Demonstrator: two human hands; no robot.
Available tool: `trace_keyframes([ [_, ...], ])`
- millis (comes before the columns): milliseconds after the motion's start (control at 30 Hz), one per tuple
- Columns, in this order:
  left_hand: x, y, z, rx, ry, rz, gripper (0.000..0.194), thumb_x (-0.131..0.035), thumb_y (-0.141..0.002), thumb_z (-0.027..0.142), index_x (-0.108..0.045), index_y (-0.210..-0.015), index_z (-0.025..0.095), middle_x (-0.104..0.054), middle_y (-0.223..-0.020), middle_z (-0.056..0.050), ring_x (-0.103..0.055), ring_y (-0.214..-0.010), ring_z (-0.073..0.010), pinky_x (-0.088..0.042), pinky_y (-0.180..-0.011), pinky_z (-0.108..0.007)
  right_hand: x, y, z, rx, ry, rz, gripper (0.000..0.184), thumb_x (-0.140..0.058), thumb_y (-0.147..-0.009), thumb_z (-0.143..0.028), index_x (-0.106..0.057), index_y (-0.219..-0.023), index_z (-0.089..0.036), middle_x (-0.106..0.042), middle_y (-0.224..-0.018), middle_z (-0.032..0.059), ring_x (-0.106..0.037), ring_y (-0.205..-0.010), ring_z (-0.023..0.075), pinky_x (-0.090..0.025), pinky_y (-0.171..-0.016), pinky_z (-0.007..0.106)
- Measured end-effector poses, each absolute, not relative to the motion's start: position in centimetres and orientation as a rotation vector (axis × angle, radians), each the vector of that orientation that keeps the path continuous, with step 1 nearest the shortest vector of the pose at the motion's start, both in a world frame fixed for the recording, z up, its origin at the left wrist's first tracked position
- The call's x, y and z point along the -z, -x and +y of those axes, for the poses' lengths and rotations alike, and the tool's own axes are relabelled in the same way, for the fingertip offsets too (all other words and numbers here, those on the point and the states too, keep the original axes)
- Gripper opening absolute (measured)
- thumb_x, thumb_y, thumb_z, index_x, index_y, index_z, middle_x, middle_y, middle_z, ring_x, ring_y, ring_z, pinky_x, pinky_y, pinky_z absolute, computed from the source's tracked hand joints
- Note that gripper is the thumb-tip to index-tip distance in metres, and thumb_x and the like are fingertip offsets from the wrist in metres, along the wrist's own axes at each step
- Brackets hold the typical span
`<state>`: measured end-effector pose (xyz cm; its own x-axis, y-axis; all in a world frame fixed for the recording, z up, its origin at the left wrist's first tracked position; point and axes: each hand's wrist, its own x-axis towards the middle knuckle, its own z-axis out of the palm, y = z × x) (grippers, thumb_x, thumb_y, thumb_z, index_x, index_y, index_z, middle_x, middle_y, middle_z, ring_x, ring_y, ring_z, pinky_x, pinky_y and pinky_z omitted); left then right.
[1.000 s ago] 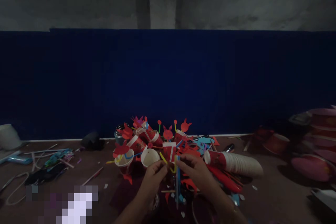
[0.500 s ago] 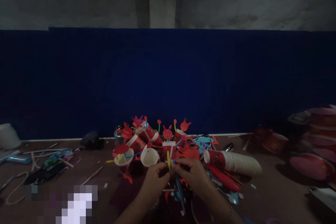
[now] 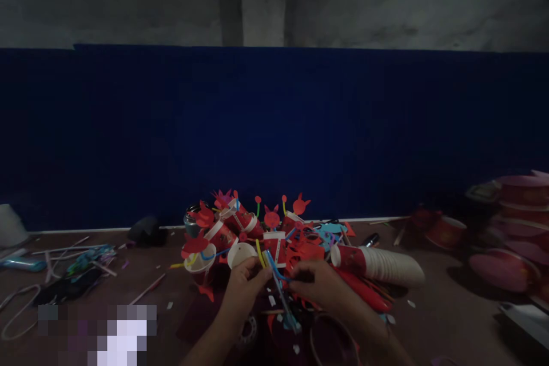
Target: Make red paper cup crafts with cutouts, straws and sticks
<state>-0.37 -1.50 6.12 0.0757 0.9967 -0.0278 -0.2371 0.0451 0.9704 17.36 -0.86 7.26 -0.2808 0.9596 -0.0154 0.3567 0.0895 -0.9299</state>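
Observation:
Between the thumb and fingers of my left hand [image 3: 242, 291] is a pinched yellow drinking straw [image 3: 259, 254], its end pointing up. A bent blue drinking straw [image 3: 277, 269] spans from beside my left fingertips to my right hand [image 3: 315, 286], whose closed fingers grip its lower end. Whether my left hand also touches the blue straw, I cannot tell. Just beyond my hands stand red paper cups [image 3: 274, 247] decorated with red paper cut-outs and bent straws. An open white-lined cup [image 3: 241, 254] is close behind my left hand.
A stack of nested paper cups [image 3: 390, 266] lies on its side at right, above a long red object [image 3: 364, 291]. Red paper scraps [image 3: 305, 254] lie behind my right hand. Loose straws [image 3: 64, 249] are at left, and more red cups [image 3: 446, 231] at far right. A blue wall panel [image 3: 274, 137] closes off the back.
My hands have moved slightly apart. The blue straw now shows bent between them, and the yellow straw has shifted left with my left hand. The view has shifted slightly.

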Motion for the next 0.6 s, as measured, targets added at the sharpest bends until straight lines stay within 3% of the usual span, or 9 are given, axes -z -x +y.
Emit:
trace_keyframes([
  [67, -5.7, 0.2, -1.5, -1.183, -1.022, 0.968, 0.034, -0.076, -0.057, 0.040, -0.067, -0.075, 0.012, -0.063, -0.057, 0.000, -0.051, -0.049, -0.0100, -0.037, -0.049, -0.020, -7.5, -17.8, -0.6, -1.269, 1.275, -1.619, 0.002, -0.066, -0.061, -0.017, -0.067, -0.062, -0.017, -0.062, -0.053, -0.0027, -0.053, -0.051, 0.0116, -0.039, -0.052, 0.023],
  [267, -5.3, 0.0, -1.6, -1.107, -1.008, 0.854, 0.036, -0.077, -0.056, 0.039, -0.068, -0.078, 0.012, -0.063, -0.054, 0.000, -0.054, -0.048, -0.0119, -0.041, -0.050, -0.023, -8.5, -17.7, -0.5, -1.498, 1.103, -1.257, 0.023, -0.075, -0.053, -0.023, -0.059, -0.068, -0.018, -0.063, -0.050, -0.0041, -0.055, -0.046, 0.0108, -0.040, -0.050, 0.022],
  [433, -5.1, 0.1, -1.4, -1.107, -1.030, 0.837, 0.036, -0.078, -0.056, 0.039, -0.069, -0.078, 0.011, -0.065, -0.058, -0.002, -0.051, -0.047, -0.0095, -0.040, -0.049, -0.021, -8.6, -17.0, -0.9, -1.624, 1.021, -1.161, 0.026, -0.078, -0.053, -0.028, -0.058, -0.066, -0.018, -0.062, -0.053, -0.0042, -0.055, -0.047, 0.0106, -0.040, -0.050, 0.022],
  [600, -4.8, 0.1, -1.4, -1.075, -1.078, 0.823, 0.038, -0.076, -0.059, 0.037, -0.069, -0.086, 0.011, -0.068, -0.066, -0.004, -0.059, -0.059, -0.0148, -0.045, -0.061, -0.025, -8.6, -16.3, -1.2, -1.573, 1.080, -1.226, 0.025, -0.075, -0.060, -0.036, -0.065, -0.069, -0.015, -0.063, -0.060, -0.0013, -0.053, -0.053, 0.0100, -0.039, -0.054, 0.022],
])
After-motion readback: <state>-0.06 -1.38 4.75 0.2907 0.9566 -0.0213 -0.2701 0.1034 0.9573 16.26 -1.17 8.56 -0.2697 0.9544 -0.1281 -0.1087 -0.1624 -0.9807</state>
